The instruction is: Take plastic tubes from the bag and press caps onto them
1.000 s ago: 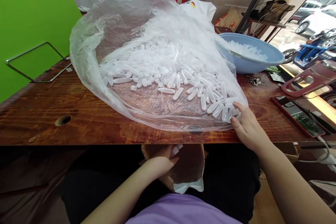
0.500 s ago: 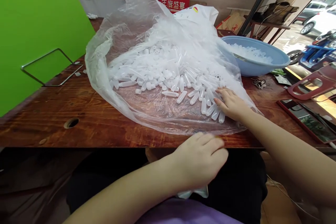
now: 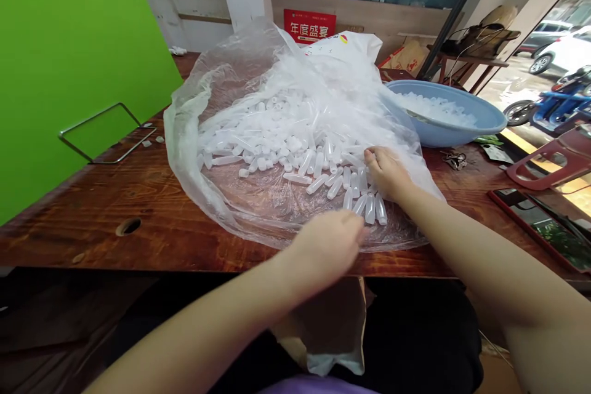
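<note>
A heap of small translucent plastic tubes [image 3: 277, 141] spreads out of a clear plastic bag [image 3: 189, 178] lying on the wooden table. My right hand [image 3: 390, 175] rests against the right side of the heap, fingers bent together; what they hold, if anything, is hidden. Several tubes [image 3: 369, 208] lie in a loose row just below that hand. My left hand [image 3: 327, 243] hovers over the bag's near edge, close to this row, its fingers curled and smeared by motion. Below it, an open brown paper bag [image 3: 330, 323] with a pale lining sits between my legs.
A blue basin [image 3: 452, 129] of similar pieces stands at the back right. Keys [image 3: 455, 160], a phone [image 3: 545, 221] and a reddish plastic stool [image 3: 549, 160] are at the right. A green panel [image 3: 78, 74] with a metal wire frame [image 3: 111, 160] is at the left.
My left hand has moved up from my lap to the bag's near edge, uncovering the paper bag. My right hand has shifted slightly left along the heap, its fingers drawn closer together.
</note>
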`<state>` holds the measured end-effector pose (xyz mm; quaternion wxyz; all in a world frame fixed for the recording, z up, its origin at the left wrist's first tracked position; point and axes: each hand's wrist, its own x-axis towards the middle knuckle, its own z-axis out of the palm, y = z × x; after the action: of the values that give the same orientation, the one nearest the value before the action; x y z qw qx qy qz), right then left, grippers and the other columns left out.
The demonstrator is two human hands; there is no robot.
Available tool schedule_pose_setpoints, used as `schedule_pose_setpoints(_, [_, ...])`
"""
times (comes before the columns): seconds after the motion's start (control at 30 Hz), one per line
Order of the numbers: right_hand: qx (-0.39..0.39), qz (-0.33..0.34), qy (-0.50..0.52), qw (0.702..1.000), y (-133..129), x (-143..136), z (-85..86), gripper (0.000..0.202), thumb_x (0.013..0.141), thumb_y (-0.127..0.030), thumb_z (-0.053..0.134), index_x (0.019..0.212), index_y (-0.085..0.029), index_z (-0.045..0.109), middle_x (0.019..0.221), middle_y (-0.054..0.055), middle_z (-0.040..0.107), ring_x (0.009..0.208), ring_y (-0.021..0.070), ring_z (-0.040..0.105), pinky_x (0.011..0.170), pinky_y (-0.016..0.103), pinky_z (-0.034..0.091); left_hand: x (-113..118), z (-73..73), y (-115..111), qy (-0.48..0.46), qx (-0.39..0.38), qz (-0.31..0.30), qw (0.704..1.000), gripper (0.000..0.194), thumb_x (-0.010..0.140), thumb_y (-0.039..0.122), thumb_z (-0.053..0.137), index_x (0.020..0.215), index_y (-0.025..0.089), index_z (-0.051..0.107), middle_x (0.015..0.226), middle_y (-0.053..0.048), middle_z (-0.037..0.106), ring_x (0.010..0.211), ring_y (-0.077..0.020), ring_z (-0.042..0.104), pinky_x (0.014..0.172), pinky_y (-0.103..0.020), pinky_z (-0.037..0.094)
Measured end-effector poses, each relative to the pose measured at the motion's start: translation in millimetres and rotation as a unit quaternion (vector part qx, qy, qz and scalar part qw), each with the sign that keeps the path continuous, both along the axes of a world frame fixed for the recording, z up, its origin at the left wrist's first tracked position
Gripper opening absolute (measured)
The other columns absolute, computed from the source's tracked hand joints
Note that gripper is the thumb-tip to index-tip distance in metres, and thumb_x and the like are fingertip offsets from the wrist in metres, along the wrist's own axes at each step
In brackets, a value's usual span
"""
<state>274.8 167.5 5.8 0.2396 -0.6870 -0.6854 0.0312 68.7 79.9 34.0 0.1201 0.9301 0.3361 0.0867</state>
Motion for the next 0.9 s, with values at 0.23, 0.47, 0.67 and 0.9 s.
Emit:
schedule_pose_setpoints(0.23, [0.077, -0.052, 0.146, 0.985, -9, -1, 14.5, 0.046, 0.091, -0.042, 0.02, 0.088, -0.019, 0.059, 0.1, 0.01, 0.063, 0.1, 0.0236, 0.055, 0.089, 0.038, 0.04, -38, 22.7, 98, 0.145, 0.023, 0.132, 0.98, 0.035, 0.081, 0.011, 0.042, 0.113, 0.018, 0.054, 0.115, -0.009, 0.056, 0.101, -0.0223, 0.056, 0.082, -0.032, 0.046])
schedule_pose_setpoints(0.47, [-0.006, -0.016, 0.207, 0.978, -51, -29, 38.8, 0.027, 0.086, -0.039, 0.041, 0.091, -0.02, 0.059, 0.09, 0.007, 0.064, 0.083, 0.0214, 0.06, 0.067, 0.032, 0.046, -37, -7.6, 87, 0.162, 0.05, 0.093, 0.981, 0.031, 0.08, 0.003, 0.038, 0.1, 0.012, 0.06, 0.102, -0.014, 0.059, 0.097, -0.0257, 0.057, 0.081, -0.035, 0.044])
schedule_pose_setpoints(0.67, [-0.069, 0.16, -0.035, 0.984, -35, -91, 48.2, 0.023, 0.09, -0.03, 0.039, 0.1, -0.019, 0.057, 0.099, 0.006, 0.062, 0.088, 0.0178, 0.059, 0.072, 0.027, 0.044, -73, -11.9, 57, 0.076, 0.056, 0.156, 0.983, 0.036, 0.085, 0.016, 0.037, 0.12, 0.013, 0.049, 0.1, -0.013, 0.059, 0.092, -0.026, 0.059, 0.082, -0.038, 0.045])
schedule_pose_setpoints(0.9, [-0.127, 0.171, -0.147, 0.966, 27, -159, 39.2, 0.03, 0.086, -0.023, 0.046, 0.112, -0.012, 0.055, 0.113, 0.017, 0.058, 0.101, 0.029, 0.056, 0.08, 0.037, 0.044, -110, -23.0, 16, -0.149, -0.039, 0.188, 0.97, 0.032, 0.087, 0.027, 0.035, 0.111, 0.013, 0.053, 0.109, -0.012, 0.061, 0.102, -0.0231, 0.057, 0.09, -0.037, 0.044])
